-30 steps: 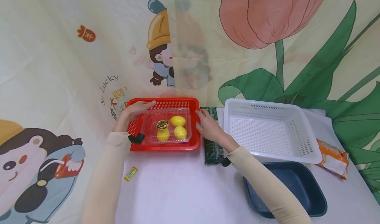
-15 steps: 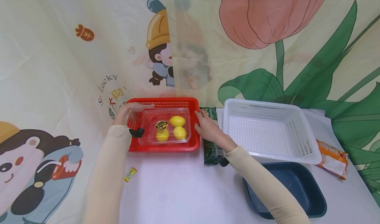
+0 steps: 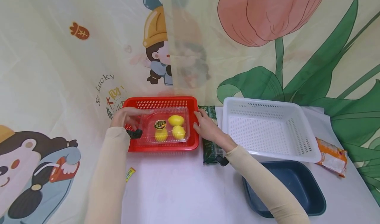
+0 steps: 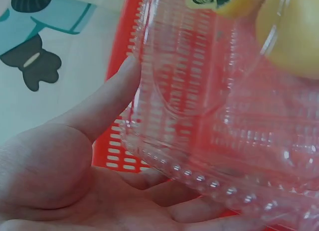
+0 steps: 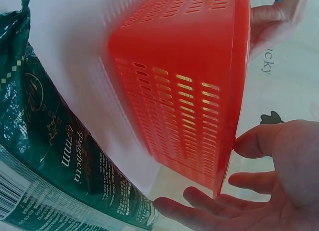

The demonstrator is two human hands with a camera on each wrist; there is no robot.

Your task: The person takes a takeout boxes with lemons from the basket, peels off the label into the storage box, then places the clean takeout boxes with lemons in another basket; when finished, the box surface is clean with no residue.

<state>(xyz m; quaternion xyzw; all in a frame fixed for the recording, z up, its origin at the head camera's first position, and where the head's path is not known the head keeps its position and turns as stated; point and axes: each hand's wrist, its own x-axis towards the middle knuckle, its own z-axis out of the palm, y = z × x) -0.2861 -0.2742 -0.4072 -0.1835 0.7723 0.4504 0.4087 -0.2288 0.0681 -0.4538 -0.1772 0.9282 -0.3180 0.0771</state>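
A clear plastic clamshell box [image 3: 148, 131] with yellow lemons [image 3: 176, 120] inside and a round dark sticker on its lid lies in the red slotted basket [image 3: 166, 148]. My left hand [image 3: 127, 115] reaches into the basket's left end. In the left wrist view its straight thumb [image 4: 112, 94] lies along the box's side, and the extended fingers run beneath the box's beaded edge. At the basket's right end, my right hand [image 3: 207, 126] touches the rim with thumb and fingertips, fingers spread. Beside it lies a dark green spaghetti packet [image 5: 65, 136], partly covered by this hand in the head view.
A white slotted basket [image 3: 267, 126] stands right of the packet. In front of it is a dark blue tray [image 3: 305, 187], partly under my right sleeve. An orange packet [image 3: 332, 156] lies at the far right, and a small yellow wrapped candy [image 3: 130, 174] near my left sleeve.
My left hand has shifted from the basket's rear rim down to the box's left end. The right hand stays at the right rim. The head view has shifted slightly.
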